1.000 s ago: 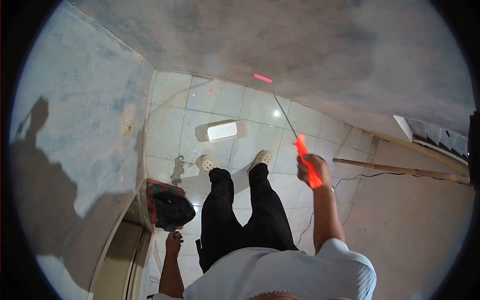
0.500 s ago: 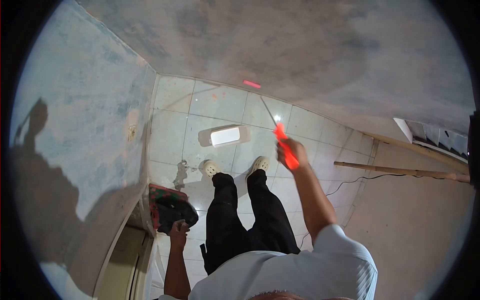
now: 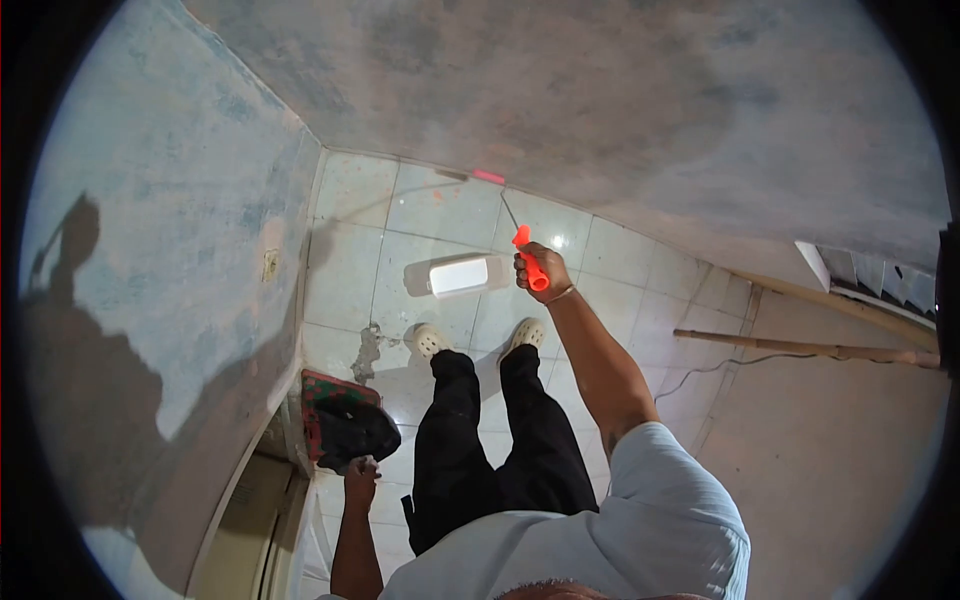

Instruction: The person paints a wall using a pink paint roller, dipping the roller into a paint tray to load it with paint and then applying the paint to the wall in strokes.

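Left hand [image 3: 358, 474]: low by a dark bag [image 3: 350, 428] at the wall, touching it; finger state not discernible. White tray [image 3: 462, 274]: on floor tiles. Right hand [image 3: 537, 268]: fingers wrapped tight around orange roller handle [image 3: 530, 262], held out over the tiles beside the tray.

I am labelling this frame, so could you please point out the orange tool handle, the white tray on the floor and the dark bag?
orange tool handle [image 3: 532, 268], head view, middle of the grip.
white tray [image 3: 462, 275], head view, its bright centre.
dark bag [image 3: 352, 428], head view, its black fabric.
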`<action>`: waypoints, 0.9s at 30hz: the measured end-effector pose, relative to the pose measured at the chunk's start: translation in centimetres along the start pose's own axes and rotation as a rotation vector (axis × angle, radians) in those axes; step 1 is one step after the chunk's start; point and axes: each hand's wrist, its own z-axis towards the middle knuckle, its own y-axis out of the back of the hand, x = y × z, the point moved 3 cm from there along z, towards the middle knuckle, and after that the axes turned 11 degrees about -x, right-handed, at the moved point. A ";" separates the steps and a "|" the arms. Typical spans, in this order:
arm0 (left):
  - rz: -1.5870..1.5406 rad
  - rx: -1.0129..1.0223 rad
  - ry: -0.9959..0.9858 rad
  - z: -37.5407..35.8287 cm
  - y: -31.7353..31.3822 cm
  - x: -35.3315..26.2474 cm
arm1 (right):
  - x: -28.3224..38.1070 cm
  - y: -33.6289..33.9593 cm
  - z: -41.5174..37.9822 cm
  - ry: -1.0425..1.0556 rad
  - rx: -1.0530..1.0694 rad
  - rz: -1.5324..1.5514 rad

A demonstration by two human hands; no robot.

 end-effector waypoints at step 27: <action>-0.050 0.024 0.157 1.9 -1.2 8.7 | 5.3 -3.7 -31.6 0.121 -0.070 -0.088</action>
